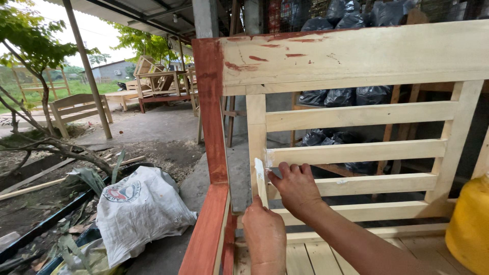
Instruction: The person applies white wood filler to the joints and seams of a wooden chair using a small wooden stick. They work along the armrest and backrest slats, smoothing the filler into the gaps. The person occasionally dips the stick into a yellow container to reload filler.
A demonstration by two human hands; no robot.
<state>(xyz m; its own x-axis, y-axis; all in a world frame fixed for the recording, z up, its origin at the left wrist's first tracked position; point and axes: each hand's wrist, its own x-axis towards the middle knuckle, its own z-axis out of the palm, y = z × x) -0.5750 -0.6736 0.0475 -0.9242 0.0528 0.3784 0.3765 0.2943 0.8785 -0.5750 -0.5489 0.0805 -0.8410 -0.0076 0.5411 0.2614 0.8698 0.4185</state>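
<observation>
To the left of the wooden bench [351, 153], far across the yard, unfinished wooden furniture [76, 108] stands on the ground beside a slanting metal pole [87, 71], with a tree [30, 46] leaning in at the edge. Closer to the bench, a white woven sack [140, 209] lies slumped on the dirt among dry leaves and a dark edging strip. Just beside the sack rises the bench's red-stained corner post [211, 112], and its red armrest [206, 234] runs down toward the camera, standing between the sack and the seat.

Inside the post, at the bench's pale upright stile, the left hand [265, 237] is closed around a thin white spatula [261, 178], whose blade is pressed flat against the stile near the joint with a slat. The right hand [296, 188] reaches across, fingers curled over the lower edge of that slat, thumb touching the blade; whitish filler smears the joint.

Behind the bench's slats, black plastic bags [351, 97] are stacked on a rack and show through the gaps. At the bench's far right, a yellow container [471, 224] stands at the seat's edge, partly cut off.
</observation>
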